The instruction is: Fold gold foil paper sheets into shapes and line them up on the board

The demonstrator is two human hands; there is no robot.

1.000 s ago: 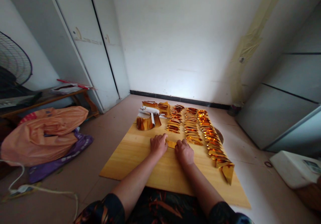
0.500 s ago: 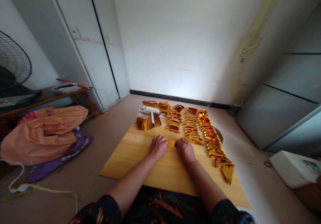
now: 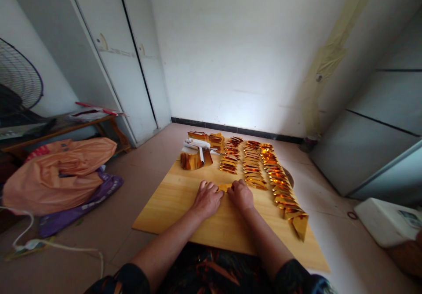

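Between both hands [image 3: 224, 196], gold foil piece [image 3: 224, 187]

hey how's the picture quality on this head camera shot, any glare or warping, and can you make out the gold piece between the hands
Head view: strong wide-angle warping, wardrobe and walls lean outward. Bright daylight patch on the back wall; orange glare off the rows of gold foil pieces. Left hand and right hand press a small gold piece on the wooden board; it is mostly hidden, and its shape is unclear.

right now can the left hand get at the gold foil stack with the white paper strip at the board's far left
Probably yes: the left hand sits on the wooden board, and only bare board lies between it and the banded gold foil stack.
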